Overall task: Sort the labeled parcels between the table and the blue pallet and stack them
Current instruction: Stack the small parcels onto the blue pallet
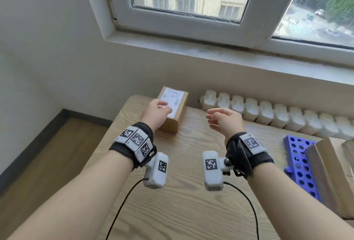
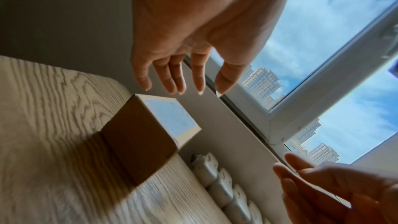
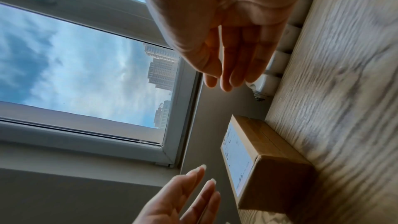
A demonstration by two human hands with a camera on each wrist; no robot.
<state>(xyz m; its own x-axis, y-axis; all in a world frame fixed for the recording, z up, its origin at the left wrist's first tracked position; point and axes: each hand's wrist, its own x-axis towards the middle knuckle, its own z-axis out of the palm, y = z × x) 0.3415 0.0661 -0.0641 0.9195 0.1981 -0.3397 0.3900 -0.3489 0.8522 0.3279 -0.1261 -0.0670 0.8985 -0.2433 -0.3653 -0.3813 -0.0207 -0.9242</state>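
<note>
A small brown cardboard parcel (image 1: 173, 108) with a white label on top lies near the far left corner of the wooden table (image 1: 183, 163). My left hand (image 1: 159, 112) hovers just above its near end, fingers relaxed and holding nothing; in the left wrist view the left hand (image 2: 183, 67) hangs apart from the parcel (image 2: 148, 135). My right hand (image 1: 223, 118) floats over the table to the parcel's right, fingers straight and empty. The right wrist view shows the right hand (image 3: 232, 57) above the parcel (image 3: 264, 164). At the right, the blue pallet (image 1: 300, 161) carries more cardboard parcels (image 1: 329, 174).
A white radiator (image 1: 277, 114) runs along the wall behind the table, under a window sill (image 1: 229, 51). Wooden floor (image 1: 47, 163) lies to the left of the table. Cables hang from both wrist cameras over the table's near part.
</note>
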